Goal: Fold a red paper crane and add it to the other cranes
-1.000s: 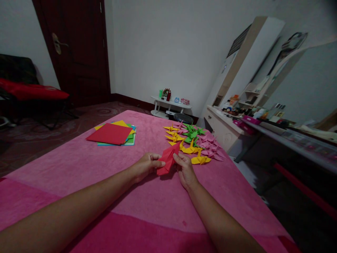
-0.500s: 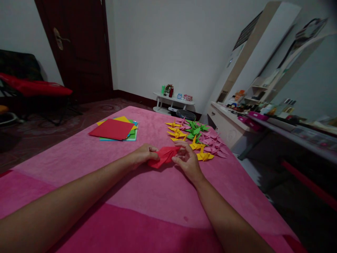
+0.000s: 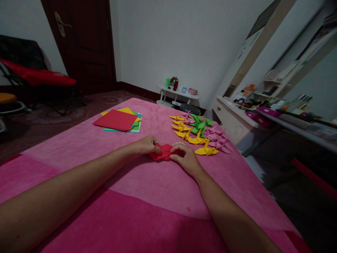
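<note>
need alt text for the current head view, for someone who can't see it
A person's left hand and right hand hold folded red paper on or just above a pink cloth. Beyond, to the right, sit yellow, green and pink paper birds; to the left lies a stack of coloured sheets, red on top.

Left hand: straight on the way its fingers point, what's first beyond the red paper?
Probably the right hand, at the other end of the red paper. Exact depth is unclear from this single view.
</note>
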A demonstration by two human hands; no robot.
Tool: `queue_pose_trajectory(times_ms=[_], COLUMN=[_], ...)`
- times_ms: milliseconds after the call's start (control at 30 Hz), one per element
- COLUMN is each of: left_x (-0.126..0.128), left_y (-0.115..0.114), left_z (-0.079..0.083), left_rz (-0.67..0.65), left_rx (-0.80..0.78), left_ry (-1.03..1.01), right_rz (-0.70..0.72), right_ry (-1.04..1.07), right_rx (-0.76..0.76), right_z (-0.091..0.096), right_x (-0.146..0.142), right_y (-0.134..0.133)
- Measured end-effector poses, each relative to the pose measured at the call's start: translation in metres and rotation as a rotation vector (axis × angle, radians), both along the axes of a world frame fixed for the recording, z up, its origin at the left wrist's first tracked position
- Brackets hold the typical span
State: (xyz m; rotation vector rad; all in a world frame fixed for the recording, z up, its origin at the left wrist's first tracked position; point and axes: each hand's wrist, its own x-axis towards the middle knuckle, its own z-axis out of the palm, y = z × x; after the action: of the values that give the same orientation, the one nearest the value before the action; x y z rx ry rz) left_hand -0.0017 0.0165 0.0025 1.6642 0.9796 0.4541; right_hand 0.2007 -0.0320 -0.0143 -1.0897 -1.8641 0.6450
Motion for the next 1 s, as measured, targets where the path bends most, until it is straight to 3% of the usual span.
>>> queue_pose_trajectory(times_ms=[200,400,733,833,1000], left_x=[0.004,0.006,0.004,0.003,0.001], left_y=[0.001,0.001,0.006,0.010,0.011], left_z=[-0.009,-0.016,-0.009,-0.011,-0.009], left_rz=[0.094,0.078,0.063,0.039,0.034], left_rx=[0.123,0.225,0.193,0.205,0.337], left_ry=[-0.012,0.020,0.125,0.115,0.141], right_rz=[-0.064,-0.099,-0.147,-0.170,-0.145], right_ry=[0.039,0.016,0.001,0.076,0.242], right_rx=[-0.097,-0.101,-0.185,-0.204,-0.376], right_z=[-0.004,-0.004,-0.003,-0.002,0.001], right_x=[-0.002,-0.005,-0.010,-0.011,-0.012], right_y=[0.001,0.000,0.002,0.002,0.001])
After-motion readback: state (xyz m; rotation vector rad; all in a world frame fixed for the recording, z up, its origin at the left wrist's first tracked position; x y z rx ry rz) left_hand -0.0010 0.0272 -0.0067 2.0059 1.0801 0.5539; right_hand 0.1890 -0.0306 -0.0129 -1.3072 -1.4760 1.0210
